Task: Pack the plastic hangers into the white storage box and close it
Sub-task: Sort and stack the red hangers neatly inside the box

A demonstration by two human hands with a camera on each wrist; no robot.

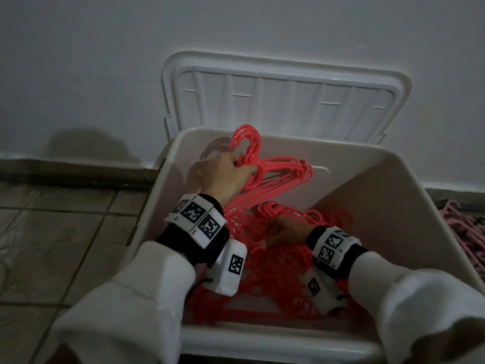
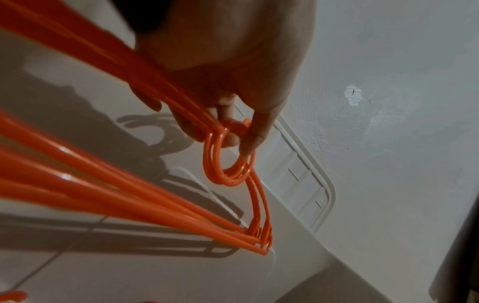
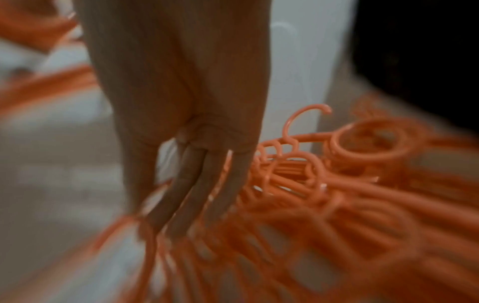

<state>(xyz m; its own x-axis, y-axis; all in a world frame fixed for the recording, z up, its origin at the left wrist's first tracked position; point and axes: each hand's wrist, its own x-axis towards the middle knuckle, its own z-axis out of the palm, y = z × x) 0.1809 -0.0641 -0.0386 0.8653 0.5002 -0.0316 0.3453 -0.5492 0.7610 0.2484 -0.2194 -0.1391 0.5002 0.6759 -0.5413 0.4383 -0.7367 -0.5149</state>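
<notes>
1 white storage box [image 1: 409, 185] stands against the wall, its 1 lid [image 1: 283, 95] upright behind. The left hand [image 1: 223, 174] grips a bunch of red hangers [image 1: 283, 172] by the necks at the far left. The right hand [image 1: 286, 228], fingers extended, touches the hanger pile [image 1: 275, 279] inside; individual hangers cannot be counted. 1 pink heap [image 1: 464, 232] lies right.

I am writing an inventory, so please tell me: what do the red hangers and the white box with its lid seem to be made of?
Thin red hangers: likely glossy moulded plastic, judging by bright highlights. White storage box: smooth, probably plastic, with rounded corners. Ribbed white lid: likely the same plastic, with moulded ribs.
</notes>
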